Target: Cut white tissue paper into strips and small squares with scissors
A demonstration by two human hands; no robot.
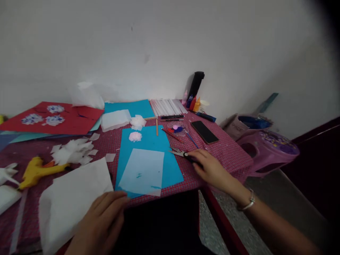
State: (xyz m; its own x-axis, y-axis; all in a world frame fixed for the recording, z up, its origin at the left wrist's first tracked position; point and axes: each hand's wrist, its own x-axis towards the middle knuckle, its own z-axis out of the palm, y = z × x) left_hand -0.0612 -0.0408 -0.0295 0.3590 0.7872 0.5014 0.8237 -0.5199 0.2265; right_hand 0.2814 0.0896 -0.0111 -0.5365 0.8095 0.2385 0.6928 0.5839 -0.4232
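My right hand (209,168) lies at the right side of the table with its fingers closed over the dark handles of a pair of scissors (180,153); the blades point left toward a blue sheet (172,168). On that sheet rest a white paper (146,166) with a few blue-green marks and a small pinkish-white paper puff (135,136). At the near edge, my left hand (103,216) is slightly blurred, fingers stretched out, beside the blue sheet's lower left corner. It partly covers a stack of white paper (77,194); no held thing shows in it.
Left are a yellow glue gun (37,171), white paper scraps (74,151) and a red sheet (23,122) with puffs. A phone (204,131), paint palette (175,129), brush (191,140) and paint bottles (193,103) lie right. A pink stool (265,159) stands beyond the table.
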